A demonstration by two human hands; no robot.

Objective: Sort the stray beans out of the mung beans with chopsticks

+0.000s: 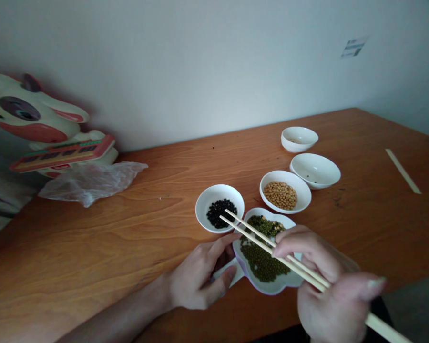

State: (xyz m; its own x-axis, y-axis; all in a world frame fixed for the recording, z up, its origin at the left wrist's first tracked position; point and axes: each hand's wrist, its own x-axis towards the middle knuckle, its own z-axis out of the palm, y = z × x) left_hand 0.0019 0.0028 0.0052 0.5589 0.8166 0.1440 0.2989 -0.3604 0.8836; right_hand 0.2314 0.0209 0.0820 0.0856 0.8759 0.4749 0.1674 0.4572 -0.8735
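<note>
My right hand (329, 281) is closed around a pair of wooden chopsticks (257, 238). Their tips, slightly apart, reach over a white bowl of black beans (216, 209); whether they touch the beans I cannot tell. My left hand (202, 276) grips the short handle of a scalloped dish (268, 289), fingers at its left rim. Green beans (264, 262) fill much of this dish, with some yellow and black ones mixed in at its far side. Just behind the dish stands a white bowl holding yellow soybeans (280, 195).
Two more white bowls stand farther back: one (316, 166) with a few dark specks, another (299, 138) with a little in it. A pale strip (403, 171) lies at right. At left are a cow-shaped toy keyboard (64, 155) and a clear plastic bag (96, 181), near the wall.
</note>
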